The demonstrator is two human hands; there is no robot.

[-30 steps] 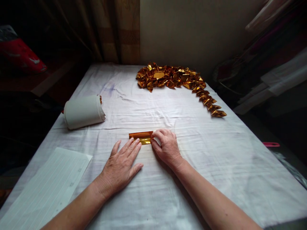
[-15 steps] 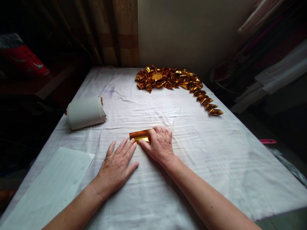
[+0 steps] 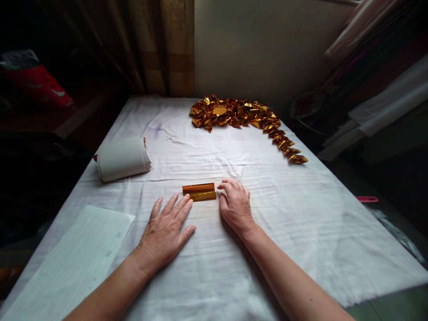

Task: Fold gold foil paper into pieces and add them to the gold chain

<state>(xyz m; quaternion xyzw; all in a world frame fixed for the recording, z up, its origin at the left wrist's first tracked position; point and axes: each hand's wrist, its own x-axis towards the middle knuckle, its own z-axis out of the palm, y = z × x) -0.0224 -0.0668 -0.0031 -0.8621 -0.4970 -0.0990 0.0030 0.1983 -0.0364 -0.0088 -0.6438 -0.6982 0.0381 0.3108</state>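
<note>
A small folded strip of gold foil paper [image 3: 199,192] lies on the white cloth [image 3: 274,209] in the middle of the table. My left hand [image 3: 166,232] rests flat on the cloth just below the strip's left end, fingers spread, its fingertips close to the foil. My right hand [image 3: 236,205] lies just right of the strip, fingers loosely curled and a little apart from it, holding nothing.
A curved pile of several folded gold foil pieces [image 3: 240,116] lies at the far side. A roll of white paper [image 3: 122,158] sits at the left. A lined white sheet [image 3: 73,263] lies at the near left. Dark clutter flanks both table edges.
My right hand, which covered and pressed the strip's right end, has slid off to the right, leaving the whole strip uncovered. My left hand has barely moved.
</note>
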